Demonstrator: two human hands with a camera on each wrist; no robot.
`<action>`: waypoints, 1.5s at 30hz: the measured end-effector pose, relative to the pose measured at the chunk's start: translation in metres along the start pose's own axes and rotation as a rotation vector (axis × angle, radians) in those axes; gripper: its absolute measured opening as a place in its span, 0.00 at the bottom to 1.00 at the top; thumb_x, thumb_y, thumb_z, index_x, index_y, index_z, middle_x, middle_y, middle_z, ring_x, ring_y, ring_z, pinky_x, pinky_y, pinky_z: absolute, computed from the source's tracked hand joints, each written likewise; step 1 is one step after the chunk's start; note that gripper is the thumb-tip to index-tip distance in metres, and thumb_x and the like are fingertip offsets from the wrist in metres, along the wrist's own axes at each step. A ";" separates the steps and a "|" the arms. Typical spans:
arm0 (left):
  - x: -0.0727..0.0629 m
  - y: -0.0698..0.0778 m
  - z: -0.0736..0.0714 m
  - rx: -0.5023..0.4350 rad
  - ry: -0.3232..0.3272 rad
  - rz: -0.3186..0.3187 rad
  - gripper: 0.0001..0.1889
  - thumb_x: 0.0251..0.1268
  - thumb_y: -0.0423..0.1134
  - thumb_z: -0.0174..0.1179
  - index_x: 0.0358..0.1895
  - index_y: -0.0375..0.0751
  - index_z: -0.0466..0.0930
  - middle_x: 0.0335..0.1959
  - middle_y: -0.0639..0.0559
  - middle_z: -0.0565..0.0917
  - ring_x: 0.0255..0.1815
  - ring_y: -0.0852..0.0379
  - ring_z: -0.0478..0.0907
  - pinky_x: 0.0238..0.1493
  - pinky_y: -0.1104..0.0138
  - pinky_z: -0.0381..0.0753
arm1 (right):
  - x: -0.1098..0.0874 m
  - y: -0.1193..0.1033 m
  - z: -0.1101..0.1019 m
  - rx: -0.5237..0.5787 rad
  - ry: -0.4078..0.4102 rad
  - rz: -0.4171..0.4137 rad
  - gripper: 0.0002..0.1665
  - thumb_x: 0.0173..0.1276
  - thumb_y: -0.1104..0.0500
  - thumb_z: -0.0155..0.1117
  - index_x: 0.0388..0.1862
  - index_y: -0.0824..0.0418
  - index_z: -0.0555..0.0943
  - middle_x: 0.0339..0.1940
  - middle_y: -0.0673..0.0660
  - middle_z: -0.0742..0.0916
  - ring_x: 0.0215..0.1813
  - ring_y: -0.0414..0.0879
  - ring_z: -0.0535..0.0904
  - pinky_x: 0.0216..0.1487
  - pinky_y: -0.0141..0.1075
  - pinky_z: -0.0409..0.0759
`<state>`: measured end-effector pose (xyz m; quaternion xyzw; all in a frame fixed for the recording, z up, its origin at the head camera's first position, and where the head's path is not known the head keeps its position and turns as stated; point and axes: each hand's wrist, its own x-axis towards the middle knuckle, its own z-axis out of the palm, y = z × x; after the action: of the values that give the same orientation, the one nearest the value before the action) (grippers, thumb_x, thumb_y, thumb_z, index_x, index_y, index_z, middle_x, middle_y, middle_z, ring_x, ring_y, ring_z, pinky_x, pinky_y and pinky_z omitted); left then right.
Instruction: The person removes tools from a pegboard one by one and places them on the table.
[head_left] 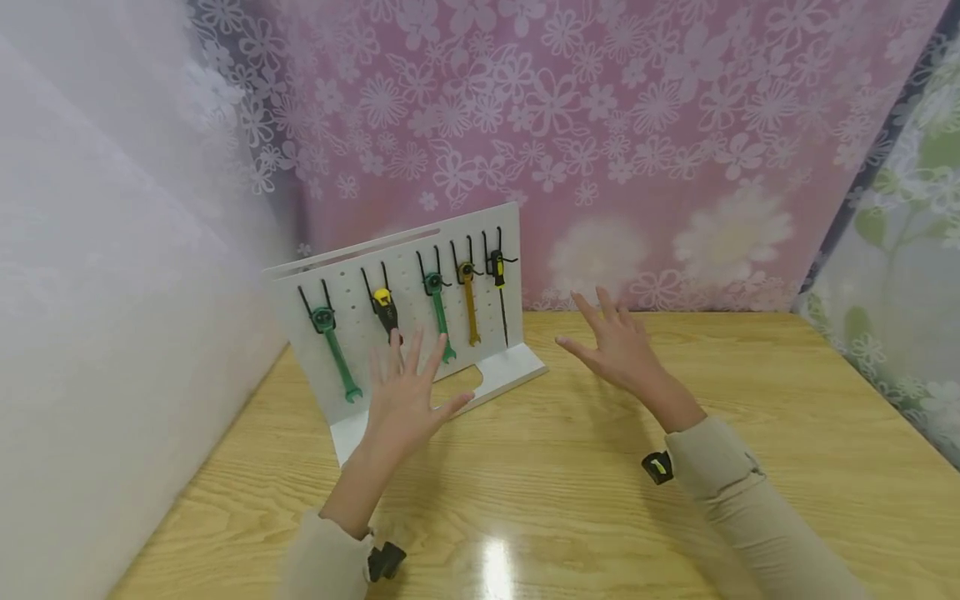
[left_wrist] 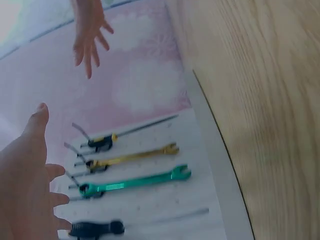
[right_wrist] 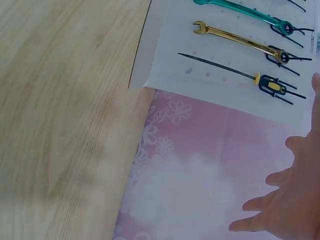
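Pink flowered cloth [head_left: 555, 125] across the background, behind the pegboard [head_left: 352, 333]. Wood-grained tabletop [head_left: 540, 483] beneath the pegboard and well out to its right. Pale leafy cloth [head_left: 900, 267] far to the pegboard's right, white wall [head_left: 112, 250] to its left. Pegboard itself white, upright on a flat base, with a long slot near the top edge. Beige sleeves [head_left: 757, 517] nearer the camera than the pegboard.

Hands well apart from each other, fingers spread on both, palms around nothing. Left hand [head_left: 405, 408] in front of the pegboard's lower part; hard to tell from the overlap whether touching. Right hand [head_left: 617, 346] above the tabletop, off to the pegboard's right and clear of it.

Along the pegboard, hung ring end up: green wrench [head_left: 338, 357] near the left end, second green wrench [head_left: 441, 312] around the middle, gold wrench [head_left: 470, 304] just right of that. Between the two green ones on the pegboard, stubby-handled screwdriver [head_left: 386, 312], partly hidden by the left hand. At the pegboard's right end, slim screwdriver [head_left: 498, 268], tip down. Small black wrist units [head_left: 658, 467] at both cuffs, in front of the pegboard. Thin black hooks [head_left: 304, 300] jutting from the pegboard in pairs.
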<state>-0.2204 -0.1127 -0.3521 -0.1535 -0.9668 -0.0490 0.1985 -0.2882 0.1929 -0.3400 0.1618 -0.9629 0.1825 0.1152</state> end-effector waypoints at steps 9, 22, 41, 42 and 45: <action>-0.034 -0.049 -0.008 -0.150 0.216 -0.145 0.42 0.61 0.69 0.43 0.72 0.49 0.49 0.71 0.39 0.45 0.70 0.38 0.30 0.63 0.42 0.31 | 0.045 -0.002 0.016 0.344 -0.091 -0.003 0.41 0.72 0.36 0.34 0.75 0.51 0.38 0.73 0.64 0.42 0.70 0.66 0.39 0.60 0.66 0.42; -0.036 -0.092 -0.007 -0.701 0.621 -0.432 0.36 0.67 0.50 0.51 0.73 0.44 0.45 0.72 0.47 0.45 0.70 0.50 0.40 0.66 0.51 0.38 | 0.088 -0.020 0.028 1.064 -0.256 0.147 0.37 0.71 0.35 0.22 0.74 0.46 0.32 0.73 0.58 0.41 0.70 0.63 0.38 0.64 0.61 0.41; -0.012 -0.116 0.005 -0.872 0.847 -0.560 0.24 0.66 0.27 0.52 0.64 0.48 0.68 0.53 0.44 0.76 0.48 0.52 0.72 0.48 0.65 0.73 | 0.127 -0.031 0.045 1.233 -0.108 0.178 0.37 0.72 0.36 0.28 0.75 0.51 0.43 0.71 0.63 0.55 0.69 0.59 0.52 0.64 0.52 0.55; -0.011 -0.117 0.007 -0.859 0.866 -0.551 0.24 0.65 0.26 0.53 0.63 0.47 0.70 0.51 0.44 0.77 0.47 0.52 0.73 0.47 0.66 0.73 | 0.127 -0.030 0.045 1.229 -0.098 0.179 0.36 0.73 0.38 0.30 0.75 0.51 0.43 0.71 0.63 0.55 0.69 0.58 0.53 0.64 0.52 0.56; -0.007 -0.120 0.013 -0.820 0.916 -0.529 0.23 0.63 0.25 0.55 0.61 0.45 0.73 0.47 0.43 0.79 0.43 0.52 0.75 0.43 0.69 0.74 | 0.126 -0.025 0.048 1.205 -0.060 0.181 0.32 0.76 0.47 0.37 0.75 0.49 0.46 0.71 0.61 0.56 0.68 0.58 0.55 0.63 0.51 0.59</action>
<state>-0.2571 -0.2265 -0.3709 0.0621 -0.6929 -0.5198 0.4958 -0.4032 0.1184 -0.3406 0.1213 -0.7029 0.6997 -0.0398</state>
